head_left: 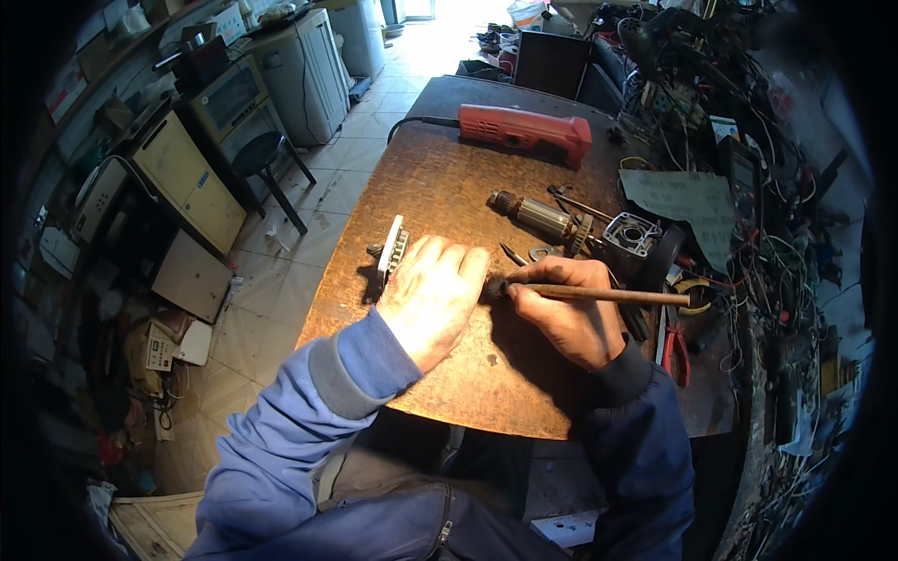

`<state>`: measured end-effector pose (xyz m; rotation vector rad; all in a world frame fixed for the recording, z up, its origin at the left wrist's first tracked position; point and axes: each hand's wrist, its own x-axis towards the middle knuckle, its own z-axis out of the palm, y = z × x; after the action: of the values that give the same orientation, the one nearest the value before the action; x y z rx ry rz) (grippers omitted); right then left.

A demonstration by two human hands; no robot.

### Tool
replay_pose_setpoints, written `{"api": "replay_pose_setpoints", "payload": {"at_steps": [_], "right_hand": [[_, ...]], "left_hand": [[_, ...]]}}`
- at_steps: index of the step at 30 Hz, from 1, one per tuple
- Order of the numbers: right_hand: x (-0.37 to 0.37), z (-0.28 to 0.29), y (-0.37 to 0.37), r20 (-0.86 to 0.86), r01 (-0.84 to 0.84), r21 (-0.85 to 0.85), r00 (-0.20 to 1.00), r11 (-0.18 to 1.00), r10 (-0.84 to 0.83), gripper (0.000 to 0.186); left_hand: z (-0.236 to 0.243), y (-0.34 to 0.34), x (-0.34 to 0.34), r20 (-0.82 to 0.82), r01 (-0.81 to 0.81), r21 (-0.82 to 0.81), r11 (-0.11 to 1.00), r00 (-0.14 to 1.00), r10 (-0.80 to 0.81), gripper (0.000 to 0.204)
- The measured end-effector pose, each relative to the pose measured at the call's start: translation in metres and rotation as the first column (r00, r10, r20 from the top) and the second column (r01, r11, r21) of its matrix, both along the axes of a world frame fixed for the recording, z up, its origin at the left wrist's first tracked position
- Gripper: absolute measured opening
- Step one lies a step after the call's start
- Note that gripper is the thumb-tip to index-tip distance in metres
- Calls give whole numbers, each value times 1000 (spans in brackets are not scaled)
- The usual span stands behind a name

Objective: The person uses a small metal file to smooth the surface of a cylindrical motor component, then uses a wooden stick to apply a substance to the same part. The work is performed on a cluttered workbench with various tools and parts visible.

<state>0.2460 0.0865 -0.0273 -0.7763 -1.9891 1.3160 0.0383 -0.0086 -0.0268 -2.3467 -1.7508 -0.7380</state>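
My left hand is closed on a light metal part, a flat plate with a toothed piece beside it. The fingers hide much of that part. In my right hand is a brush with a long wooden handle, gripped between thumb and fingers. Its dark tip points left and sits close to my left fingers; whether it touches anything cannot be made out. Just beyond my right hand lie a motor armature with a gear on its end and a grey metal gear housing.
A red power tool body with a cord lies at the table's far end. To the right are a paper sheet, a multimeter, a yellow tape roll, red-handled pliers and heaped cables. A black stool stands left of the table.
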Motion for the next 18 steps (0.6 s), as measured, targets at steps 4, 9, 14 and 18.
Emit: {"api": "replay_pose_setpoints", "payload": {"at_steps": [4, 9, 14, 18], "right_hand": [[4, 4, 3, -16, 26, -23, 1000, 999, -27, 19], [-2, -5, 4, -139, -29, -86, 990, 996, 17, 20], [7, -6, 10, -24, 54, 51, 998, 997, -53, 22], [-2, -4, 3, -134, -24, -34, 991, 999, 19, 24]], "left_hand": [[-3, -1, -2, -15, 25, 61, 998, 1000, -24, 44], [-8, 3, -6, -57, 49, 110, 993, 997, -43, 41], [-9, 4, -3, -6, 16, 111, 994, 1000, -15, 40], [-8, 3, -1, -20, 12, 136, 991, 1000, -9, 40]]}}
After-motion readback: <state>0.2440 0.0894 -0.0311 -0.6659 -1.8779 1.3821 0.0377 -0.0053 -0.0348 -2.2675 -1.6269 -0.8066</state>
